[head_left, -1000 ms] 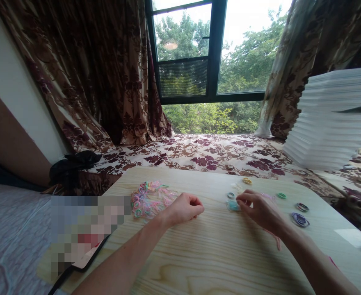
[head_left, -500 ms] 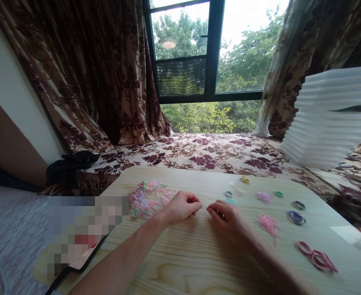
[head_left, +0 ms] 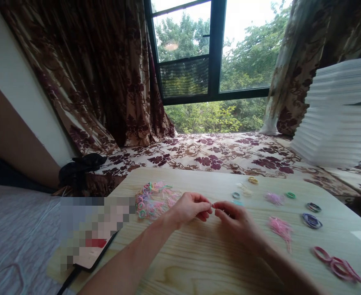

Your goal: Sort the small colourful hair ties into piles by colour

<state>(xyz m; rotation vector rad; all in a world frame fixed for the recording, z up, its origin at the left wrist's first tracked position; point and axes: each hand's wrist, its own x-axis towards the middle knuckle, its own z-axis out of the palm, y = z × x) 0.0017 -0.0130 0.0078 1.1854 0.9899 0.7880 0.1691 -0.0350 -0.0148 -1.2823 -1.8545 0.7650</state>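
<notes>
Over the middle of the wooden table [head_left: 180, 262], my left hand [head_left: 194, 208] is closed in a pinch. Its fingertips meet those of my right hand [head_left: 234, 215], also pinched. Something tiny and reddish shows between them, too small to name. Beyond my left wrist lies a mixed pile of coloured bands [head_left: 152, 200]. To the right of my right hand are a pink bunch of bands [head_left: 280, 229], a lilac bunch [head_left: 274, 198], a green band [head_left: 290, 195], purple bands [head_left: 311, 221] and larger pink-red bands [head_left: 337, 264].
A blurred-out flat object with a black edge [head_left: 102, 250] lies at the table's left. Yellow bands [head_left: 253, 180] and a grey-green band [head_left: 236, 195] sit near the far edge. Behind are a flowered cloth [head_left: 211, 157], a window and a white pleated object [head_left: 337, 119].
My two hands have come together, fingertips now meeting where a gap was. The view has shifted slightly, moving the table's objects rightward at the right side.
</notes>
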